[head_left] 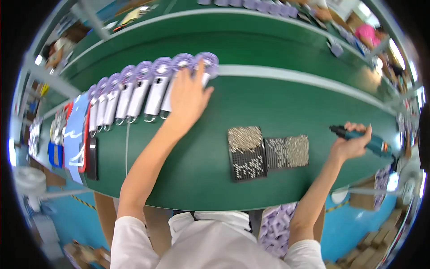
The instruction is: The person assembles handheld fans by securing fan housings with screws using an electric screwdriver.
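Note:
A row of handheld fans (143, 87) with round purple heads and white handles lies on the far left part of the green bench (201, 179). My left hand (188, 101) is open over the right end of this row. Its stretched fingers reach onto the head of the rightmost fan (211, 68), and the hand hides most of that fan's handle. Out to the right, my right hand (353, 145) is wrapped round a teal electric screwdriver (378, 145), its dark tip pointing left. Between my arms sit two black screw trays (248, 166) (286, 152) holding many small silver screws.
At the left end of the bench are a blue sheet (76, 130) in a red frame, a black phone-like slab (92, 159) and a blue box (55, 154). A pale rail (304, 78) runs behind the work surface. Beneath the bench, purple parts (277, 228) fill a box.

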`<state>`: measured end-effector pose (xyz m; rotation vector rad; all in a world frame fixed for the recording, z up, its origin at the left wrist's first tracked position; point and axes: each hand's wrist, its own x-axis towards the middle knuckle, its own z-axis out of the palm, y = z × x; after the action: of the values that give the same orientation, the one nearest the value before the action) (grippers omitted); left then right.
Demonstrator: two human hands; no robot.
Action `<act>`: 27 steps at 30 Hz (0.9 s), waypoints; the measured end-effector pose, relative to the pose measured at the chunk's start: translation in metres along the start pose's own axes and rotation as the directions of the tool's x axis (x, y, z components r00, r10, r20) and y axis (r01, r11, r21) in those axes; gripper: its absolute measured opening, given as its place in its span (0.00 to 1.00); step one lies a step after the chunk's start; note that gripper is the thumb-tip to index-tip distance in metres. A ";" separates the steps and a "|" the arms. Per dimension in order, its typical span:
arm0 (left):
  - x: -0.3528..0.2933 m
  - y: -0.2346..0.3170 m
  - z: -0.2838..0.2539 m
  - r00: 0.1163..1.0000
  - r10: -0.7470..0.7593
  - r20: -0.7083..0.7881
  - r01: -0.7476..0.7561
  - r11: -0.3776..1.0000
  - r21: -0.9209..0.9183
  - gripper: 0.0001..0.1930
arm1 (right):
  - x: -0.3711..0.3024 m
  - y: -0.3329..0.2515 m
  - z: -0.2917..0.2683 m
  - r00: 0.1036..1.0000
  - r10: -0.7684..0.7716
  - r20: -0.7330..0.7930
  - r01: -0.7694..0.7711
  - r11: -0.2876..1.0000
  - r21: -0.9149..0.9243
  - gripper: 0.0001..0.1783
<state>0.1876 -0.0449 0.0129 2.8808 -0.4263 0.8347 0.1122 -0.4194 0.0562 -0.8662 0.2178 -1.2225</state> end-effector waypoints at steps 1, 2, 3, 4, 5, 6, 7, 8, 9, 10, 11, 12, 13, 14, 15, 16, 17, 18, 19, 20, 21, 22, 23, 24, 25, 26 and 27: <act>0.004 0.010 -0.007 0.998 0.027 -0.050 -0.023 0.996 0.088 0.38 | 0.004 0.005 -0.004 0.998 0.039 -0.049 -0.039 0.999 0.006 0.14; 0.009 0.022 -0.013 0.996 0.031 -0.087 -0.025 0.997 0.072 0.33 | 0.011 0.009 -0.008 0.998 0.057 -0.041 -0.055 0.998 0.037 0.14; 0.015 0.045 -0.020 0.989 0.116 -0.092 -0.115 0.993 0.007 0.30 | 0.016 0.002 -0.009 0.992 0.102 -0.078 -0.094 0.991 0.099 0.12; 0.020 0.061 -0.023 0.978 0.182 -0.098 -0.188 0.980 -0.059 0.27 | 0.019 0.002 -0.007 0.989 0.106 -0.103 -0.093 0.989 0.116 0.11; 0.025 0.083 -0.022 0.957 0.290 -0.002 -0.278 0.913 -0.298 0.22 | 0.024 0.004 -0.013 0.989 0.137 -0.061 -0.126 0.981 0.149 0.09; 0.027 0.104 -0.021 0.901 0.432 0.050 -0.353 0.794 -0.496 0.24 | 0.027 0.006 -0.014 0.990 0.108 -0.089 -0.099 0.990 0.100 0.09; 0.029 0.125 -0.025 0.808 0.583 0.087 -0.407 0.659 -0.633 0.26 | 0.028 0.009 -0.016 0.988 0.105 -0.116 -0.094 0.990 0.102 0.09; 0.025 0.145 -0.026 0.755 0.632 0.175 -0.360 0.623 -0.695 0.31 | 0.029 0.010 -0.018 0.985 0.101 -0.139 -0.087 0.991 0.102 0.10; 0.022 0.163 -0.025 0.705 0.675 0.218 -0.358 0.604 -0.712 0.36 | 0.033 0.011 -0.020 0.982 0.087 -0.165 -0.074 0.994 0.085 0.11; 0.016 0.176 -0.021 0.668 0.713 0.215 -0.410 0.593 -0.693 0.39 | 0.032 0.009 -0.021 0.974 0.086 -0.207 -0.070 0.994 0.083 0.11; 0.010 0.187 -0.018 0.631 0.746 0.211 -0.462 0.580 -0.671 0.41 | 0.033 0.006 -0.022 0.966 0.086 -0.245 -0.067 0.994 0.084 0.12; 0.007 0.194 -0.018 0.579 0.773 0.261 -0.457 0.572 -0.681 0.43 | 0.035 0.005 -0.025 0.965 0.083 -0.250 -0.060 0.993 0.099 0.11; 0.003 0.200 -0.016 0.569 0.782 0.253 -0.465 0.560 -0.686 0.43 | 0.035 0.003 -0.029 0.963 0.070 -0.259 -0.047 0.994 0.095 0.11; 0.001 0.205 -0.015 0.553 0.784 0.281 -0.470 0.573 -0.672 0.42 | 0.036 0.001 -0.032 0.957 0.066 -0.282 -0.039 0.994 0.103 0.11; -0.001 0.210 -0.015 0.539 0.783 0.310 -0.475 0.587 -0.655 0.42 | 0.037 -0.001 -0.035 0.951 0.064 -0.302 -0.032 0.993 0.112 0.10; -0.001 0.212 -0.014 0.539 0.784 0.307 -0.481 0.586 -0.653 0.42 | 0.037 -0.001 -0.035 0.951 0.061 -0.303 -0.027 0.993 0.116 0.10; -0.002 0.214 -0.014 0.557 0.774 0.300 -0.469 0.592 -0.656 0.40 | 0.035 -0.002 -0.035 0.952 0.066 -0.298 -0.030 0.992 0.124 0.10; -0.002 0.216 -0.013 0.577 0.762 0.293 -0.456 0.598 -0.659 0.38 | 0.034 -0.002 -0.035 0.954 0.073 -0.291 -0.036 0.991 0.131 0.10; -0.002 0.217 -0.013 0.580 0.759 0.295 -0.456 0.603 -0.655 0.38 | 0.033 -0.003 -0.034 0.955 0.077 -0.288 -0.039 0.990 0.136 0.10; -0.001 0.220 -0.011 0.606 0.735 0.305 -0.443 0.630 -0.638 0.36 | 0.032 -0.003 -0.033 0.955 0.082 -0.284 -0.044 0.990 0.137 0.10; -0.001 0.222 -0.009 0.631 0.709 0.315 -0.428 0.657 -0.621 0.34 | 0.031 -0.002 -0.032 0.956 0.088 -0.280 -0.051 0.989 0.138 0.10; 0.000 0.223 -0.009 0.633 0.703 0.324 -0.421 0.664 -0.618 0.34 | 0.031 -0.001 -0.032 0.955 0.098 -0.278 -0.061 0.988 0.139 0.10; 0.002 0.223 -0.008 0.663 0.667 0.341 -0.407 0.703 -0.583 0.33 | 0.031 0.000 -0.032 0.959 0.097 -0.268 -0.061 0.988 0.141 0.10; 0.003 0.224 -0.006 0.691 0.628 0.358 -0.390 0.741 -0.547 0.32 | 0.032 0.001 -0.031 0.961 0.097 -0.258 -0.062 0.988 0.143 0.10; 0.002 0.223 -0.005 0.736 0.605 0.303 -0.404 0.752 -0.521 0.32 | 0.034 0.001 -0.031 0.963 0.095 -0.251 -0.061 0.988 0.142 0.10; 0.003 0.222 -0.003 0.748 0.583 0.318 -0.398 0.777 -0.488 0.32 | 0.035 0.001 -0.031 0.965 0.094 -0.245 -0.061 0.988 0.141 0.09; 0.005 0.220 -0.003 0.759 0.560 0.332 -0.391 0.800 -0.455 0.32 | 0.034 0.001 -0.031 0.962 0.108 -0.251 -0.074 0.987 0.139 0.09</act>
<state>0.1243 -0.2558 0.0245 2.6015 -1.2786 0.0645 0.1076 -0.4639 0.0447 -0.5775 0.3805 -1.2470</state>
